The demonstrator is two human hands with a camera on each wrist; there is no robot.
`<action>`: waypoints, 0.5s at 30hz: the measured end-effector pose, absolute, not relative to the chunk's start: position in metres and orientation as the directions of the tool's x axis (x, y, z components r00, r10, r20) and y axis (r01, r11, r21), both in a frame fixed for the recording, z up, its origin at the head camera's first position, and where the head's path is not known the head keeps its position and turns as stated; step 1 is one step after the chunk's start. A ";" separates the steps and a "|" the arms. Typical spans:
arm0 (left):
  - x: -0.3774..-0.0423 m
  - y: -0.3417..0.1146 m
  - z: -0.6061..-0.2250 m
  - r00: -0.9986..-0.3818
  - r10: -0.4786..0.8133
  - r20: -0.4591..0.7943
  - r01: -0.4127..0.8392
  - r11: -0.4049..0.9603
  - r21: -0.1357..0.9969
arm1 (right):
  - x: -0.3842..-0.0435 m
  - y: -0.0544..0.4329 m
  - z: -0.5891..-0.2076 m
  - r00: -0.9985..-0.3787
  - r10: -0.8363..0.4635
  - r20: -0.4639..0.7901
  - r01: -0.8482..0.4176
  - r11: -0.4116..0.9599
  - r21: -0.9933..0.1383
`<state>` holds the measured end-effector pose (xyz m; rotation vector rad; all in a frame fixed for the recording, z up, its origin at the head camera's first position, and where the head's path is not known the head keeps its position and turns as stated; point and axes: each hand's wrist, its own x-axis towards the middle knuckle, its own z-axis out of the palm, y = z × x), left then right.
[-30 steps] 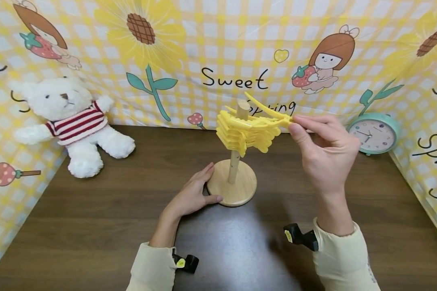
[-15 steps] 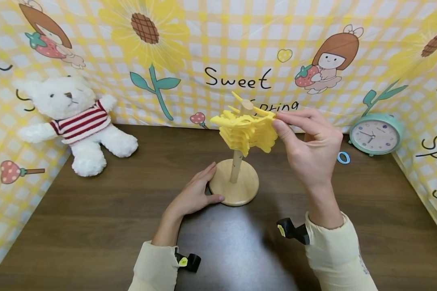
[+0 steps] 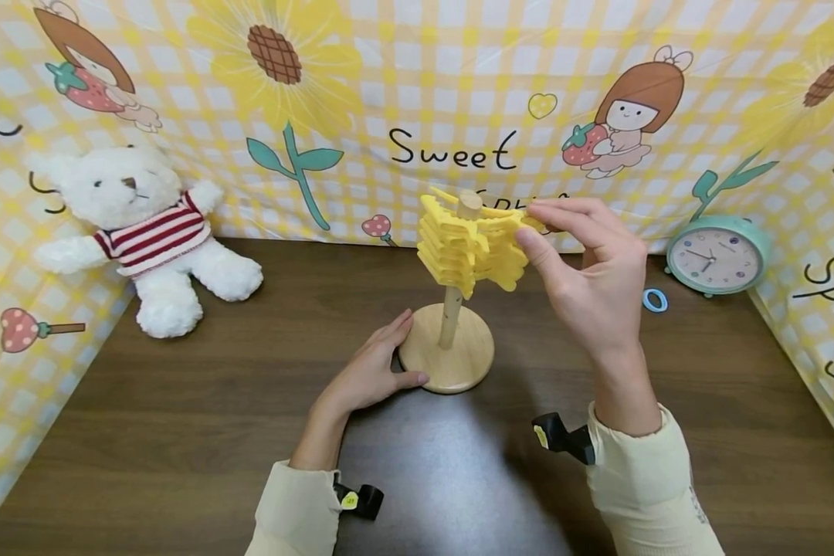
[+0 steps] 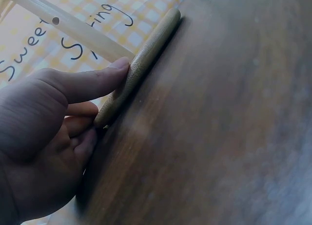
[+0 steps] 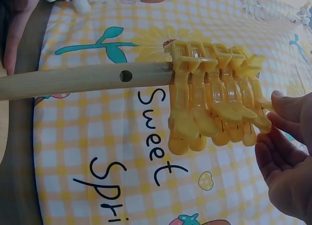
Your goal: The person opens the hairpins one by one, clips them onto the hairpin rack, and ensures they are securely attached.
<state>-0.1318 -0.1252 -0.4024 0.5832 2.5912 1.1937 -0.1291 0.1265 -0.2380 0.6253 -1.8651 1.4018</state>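
A wooden stand has a round base and an upright post with holes in its side. Several yellow plastic pieces are stacked around the upper post, whose round top shows above them. My left hand grips the base's left edge, thumb at the near rim and fingers curled around the far side; the left wrist view shows the thumb against the rim. My right hand pinches the end of the topmost yellow piece between thumb and fingers, at the stack's right side.
A white teddy bear in a striped sweater sits at the back left. A teal alarm clock stands at the back right, with a small blue ring beside it. Patterned cloth hangs behind the brown table.
My right hand has moved left toward the post and brought the yellow piece down onto the stack's top. The blue ring has come into view. My left hand stays on the base.
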 end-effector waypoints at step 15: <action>-0.135 -0.126 -0.405 -0.894 0.448 -0.029 0.267 0.583 0.767 | -0.133 0.132 -0.242 -0.668 -0.007 0.744 -0.715 0.285 -0.639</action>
